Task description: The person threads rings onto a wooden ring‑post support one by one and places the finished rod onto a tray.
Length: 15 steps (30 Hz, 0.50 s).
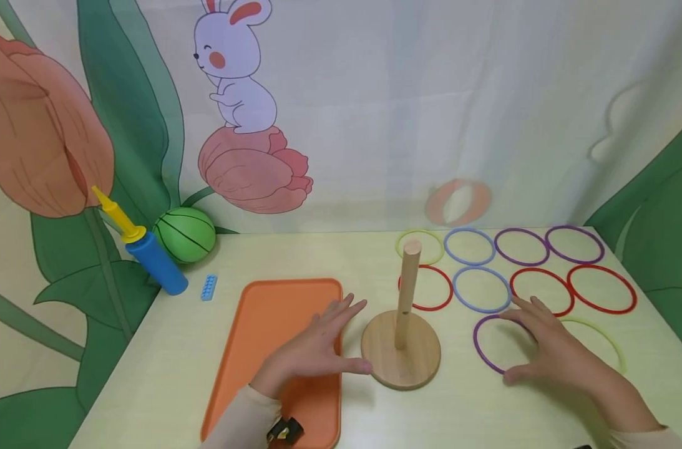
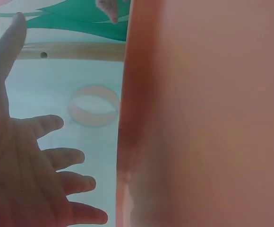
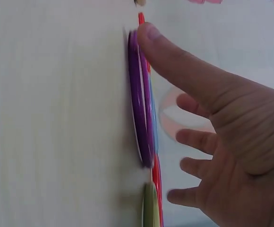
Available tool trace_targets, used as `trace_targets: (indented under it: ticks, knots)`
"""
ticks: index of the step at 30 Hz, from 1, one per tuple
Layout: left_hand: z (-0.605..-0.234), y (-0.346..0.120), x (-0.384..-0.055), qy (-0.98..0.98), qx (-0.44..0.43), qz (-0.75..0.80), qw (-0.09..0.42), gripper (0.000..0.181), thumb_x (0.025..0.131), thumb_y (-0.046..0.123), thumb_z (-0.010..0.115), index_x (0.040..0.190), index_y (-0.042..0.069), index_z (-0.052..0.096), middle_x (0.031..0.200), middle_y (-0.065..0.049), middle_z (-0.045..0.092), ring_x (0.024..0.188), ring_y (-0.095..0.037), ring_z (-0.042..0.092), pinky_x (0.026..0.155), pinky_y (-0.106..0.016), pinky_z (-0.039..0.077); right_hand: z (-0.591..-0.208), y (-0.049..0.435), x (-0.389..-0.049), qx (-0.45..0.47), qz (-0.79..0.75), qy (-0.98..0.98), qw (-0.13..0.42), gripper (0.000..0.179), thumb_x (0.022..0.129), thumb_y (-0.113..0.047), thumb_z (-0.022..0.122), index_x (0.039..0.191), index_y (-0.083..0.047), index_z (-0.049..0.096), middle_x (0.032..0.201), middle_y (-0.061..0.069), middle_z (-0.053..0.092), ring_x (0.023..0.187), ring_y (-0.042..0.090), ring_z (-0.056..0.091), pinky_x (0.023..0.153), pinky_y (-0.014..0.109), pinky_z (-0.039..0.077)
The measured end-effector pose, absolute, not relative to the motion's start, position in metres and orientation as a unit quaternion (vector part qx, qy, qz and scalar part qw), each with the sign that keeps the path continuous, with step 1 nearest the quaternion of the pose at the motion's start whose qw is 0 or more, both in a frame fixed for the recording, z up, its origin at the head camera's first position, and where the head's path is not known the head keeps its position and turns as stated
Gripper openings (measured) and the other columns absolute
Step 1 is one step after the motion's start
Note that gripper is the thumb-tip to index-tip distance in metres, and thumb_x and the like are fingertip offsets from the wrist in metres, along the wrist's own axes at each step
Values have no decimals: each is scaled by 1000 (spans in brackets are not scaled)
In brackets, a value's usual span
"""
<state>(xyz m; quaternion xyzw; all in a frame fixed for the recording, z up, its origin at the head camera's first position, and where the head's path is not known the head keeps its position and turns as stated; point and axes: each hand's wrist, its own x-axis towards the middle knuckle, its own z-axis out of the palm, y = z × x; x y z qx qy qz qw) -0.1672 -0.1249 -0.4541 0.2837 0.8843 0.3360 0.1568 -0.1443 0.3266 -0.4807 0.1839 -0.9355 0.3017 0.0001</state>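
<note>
My left hand [image 1: 312,349] is over the right edge of an orange tray [image 1: 279,318], fingers spread and holding nothing. Its thumb tip overlaps the left rim of a round wooden base [image 1: 385,365], from which an upright wooden post [image 1: 409,280] rises. My right hand [image 1: 554,349] hovers with spread fingers over the nearest purple ring [image 1: 477,344] lying on the table. In the right wrist view, the thumb overlaps one end of that purple ring [image 3: 135,94]. A yellow-green ring [image 1: 617,343] lies partly hidden behind the right hand and wrist.
Red, blue, purple and yellow-green rings lie in rows at the back right, among them a red ring [image 1: 635,299] and a blue ring [image 1: 493,249]. A green ball [image 1: 185,234], a blue-yellow hand pump [image 1: 156,262] and a light blue toy brick [image 1: 208,287] are at the back left.
</note>
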Motion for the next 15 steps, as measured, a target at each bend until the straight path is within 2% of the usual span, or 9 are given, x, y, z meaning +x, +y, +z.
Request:
trace_targets:
  ticks: [5,11,15]
  knots:
    - [-456,-114,-173,879,290,337,172,107,86,65,79,169,24,26,177,-10,11,162,-39,3,126,-67,2,-480,341,-145,178,271,-946,2,74,55,-46,103,109,-11,66,152,31,49,142,55,35,106,75,36]
    - [-466,-103,-181,881,279,334,185,96,91,58,77,167,19,33,176,-11,17,162,-40,8,127,-64,9,-479,346,-143,166,228,-959,-6,67,51,-53,102,95,-20,64,143,28,60,134,51,44,98,73,39]
    - [-476,-99,-184,887,283,304,199,99,92,59,77,167,13,32,175,-12,19,162,-35,9,129,-60,7,-479,347,-142,162,203,-966,-11,66,48,-56,101,86,-23,59,141,26,62,131,49,45,90,68,39]
